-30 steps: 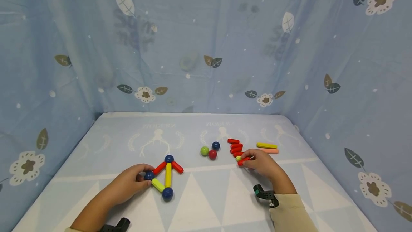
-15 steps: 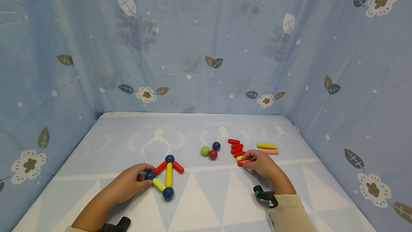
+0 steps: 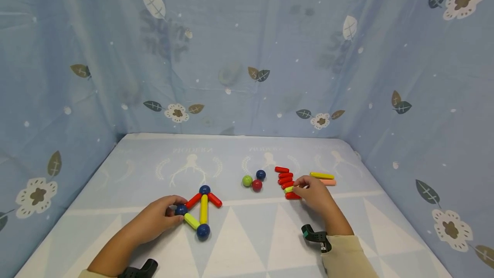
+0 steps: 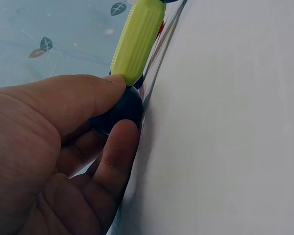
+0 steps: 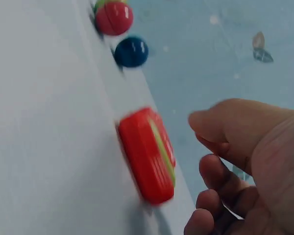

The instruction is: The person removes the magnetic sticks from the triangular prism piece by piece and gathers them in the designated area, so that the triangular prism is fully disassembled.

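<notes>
A flat figure of rods and balls (image 3: 203, 209) lies on the pale blue mat (image 3: 247, 235). My left hand (image 3: 162, 217) pinches its left dark blue ball (image 3: 180, 209) between thumb and fingers. In the left wrist view the same ball (image 4: 121, 110) joins a lime rod (image 4: 137, 41). My right hand (image 3: 311, 193) hovers at a stack of short red rods (image 3: 284, 178). Its fingers are loosely curled just off the nearest red rod (image 5: 147, 154), which lies on the mat, and they hold nothing.
A green ball (image 3: 247, 180), a blue ball (image 3: 260, 174) and a red ball (image 3: 257, 185) sit together mid-mat. A yellow rod (image 3: 321, 175) and a pink rod (image 3: 329, 182) lie beyond the right hand. Flowered blue cloth walls (image 3: 247, 76) enclose the mat.
My right hand has let go of the red rod it pinched, and the rod now lies on the mat by the stack. The left hand has not moved.
</notes>
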A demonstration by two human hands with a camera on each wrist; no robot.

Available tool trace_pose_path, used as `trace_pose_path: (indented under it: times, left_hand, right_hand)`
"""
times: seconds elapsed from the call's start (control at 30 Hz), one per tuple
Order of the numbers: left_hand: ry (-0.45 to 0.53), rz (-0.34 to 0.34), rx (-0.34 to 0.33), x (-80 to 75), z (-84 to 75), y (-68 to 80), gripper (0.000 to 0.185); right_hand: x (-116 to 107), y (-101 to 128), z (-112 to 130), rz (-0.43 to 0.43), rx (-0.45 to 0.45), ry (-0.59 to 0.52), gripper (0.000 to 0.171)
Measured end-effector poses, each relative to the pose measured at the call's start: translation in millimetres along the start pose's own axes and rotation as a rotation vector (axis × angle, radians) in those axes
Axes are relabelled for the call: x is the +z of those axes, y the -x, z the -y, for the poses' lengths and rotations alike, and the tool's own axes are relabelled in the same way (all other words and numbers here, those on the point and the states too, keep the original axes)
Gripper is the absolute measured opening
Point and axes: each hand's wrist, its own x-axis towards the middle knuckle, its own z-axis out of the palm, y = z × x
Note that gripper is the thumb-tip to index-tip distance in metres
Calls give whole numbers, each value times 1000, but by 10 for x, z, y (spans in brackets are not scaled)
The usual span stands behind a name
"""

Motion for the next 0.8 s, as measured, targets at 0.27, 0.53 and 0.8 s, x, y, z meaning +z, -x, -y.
trace_pose_path:
  times: [0.27,0.53,0.8]
  left_hand:
    - [-8,5,-1,9,4,-26,46]
    - [-3,11,3,-5,-17,-21,46]
    - [0,13,-11,3,-25,-18,47]
  right_hand:
    - [377,237,532,130,-150,-99,15]
    - [873,364,1083,358,-291,-37,21]
    - [1267,305,1370,355,-276,-46,25]
